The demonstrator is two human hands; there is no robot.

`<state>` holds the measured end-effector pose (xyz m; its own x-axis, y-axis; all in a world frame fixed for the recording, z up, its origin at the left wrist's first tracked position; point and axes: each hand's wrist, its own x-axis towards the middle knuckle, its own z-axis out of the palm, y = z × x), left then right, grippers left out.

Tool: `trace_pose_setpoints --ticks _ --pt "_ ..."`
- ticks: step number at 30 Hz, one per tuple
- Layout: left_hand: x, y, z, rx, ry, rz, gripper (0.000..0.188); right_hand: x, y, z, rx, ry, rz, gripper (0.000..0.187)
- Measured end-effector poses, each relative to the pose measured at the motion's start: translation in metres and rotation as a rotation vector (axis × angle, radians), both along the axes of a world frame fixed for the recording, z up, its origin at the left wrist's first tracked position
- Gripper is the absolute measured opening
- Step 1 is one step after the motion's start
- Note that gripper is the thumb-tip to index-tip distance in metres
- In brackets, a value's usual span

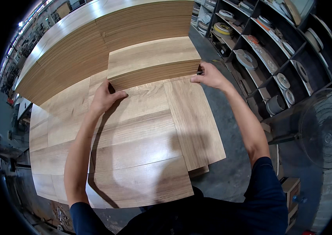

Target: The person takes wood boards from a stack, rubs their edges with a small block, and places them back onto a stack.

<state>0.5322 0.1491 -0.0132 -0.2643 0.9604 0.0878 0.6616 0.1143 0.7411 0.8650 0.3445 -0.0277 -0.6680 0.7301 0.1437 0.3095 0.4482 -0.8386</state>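
Note:
A short stack of wood-grain boards (154, 73) lies on a wide layer of similar boards (134, 129), its brown cut edges facing me. My left hand (105, 98) is at the stack's left end, its fingers against the end and its thumb stretched out over the board below. At the opposite end, my right hand (209, 75) has its fingers curled at the corner and its thumb low, near the bottom boards. Between them, the hands clasp the stack by its ends. The far sides of the fingers are partly hidden.
Behind rises a taller, long pile of boards (142, 23). Dark shelving (260, 51) with rolls of edging tape stands to the right, beyond a strip of grey floor (226, 117). A standing fan (326, 135) is at the far right.

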Motion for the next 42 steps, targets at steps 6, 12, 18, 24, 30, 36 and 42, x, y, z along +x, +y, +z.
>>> trace_pose_setpoints --ticks 6,12,18,24,30,36,42 --pt "-0.018 0.015 -0.039 0.14 0.099 0.14 0.046 -0.009 0.009 -0.025 0.15 0.003 -0.166 0.032" --pt "-0.008 0.015 -0.03 0.087 0.098 0.163 0.047 -0.005 0.016 -0.039 0.03 0.114 -0.08 0.036" --pt "-0.011 0.012 -0.02 0.288 -0.569 -0.081 0.054 -0.006 0.026 -0.019 -0.489 0.541 0.012 0.069" --pt "-0.014 0.047 -0.026 0.426 -1.07 -0.165 0.067 -0.043 0.044 -0.015 -0.583 0.675 -0.024 0.086" --pt "-0.017 0.052 -0.033 0.423 -1.029 -0.136 0.072 -0.048 0.049 -0.02 -0.605 0.665 -0.04 0.089" --pt "-0.017 0.053 -0.036 0.416 -1.047 -0.121 0.07 -0.048 0.05 -0.022 -0.606 0.649 -0.085 0.089" --pt "-0.015 0.054 -0.033 0.446 -1.086 -0.084 0.065 -0.048 0.052 -0.022 -0.603 0.663 -0.064 0.088"
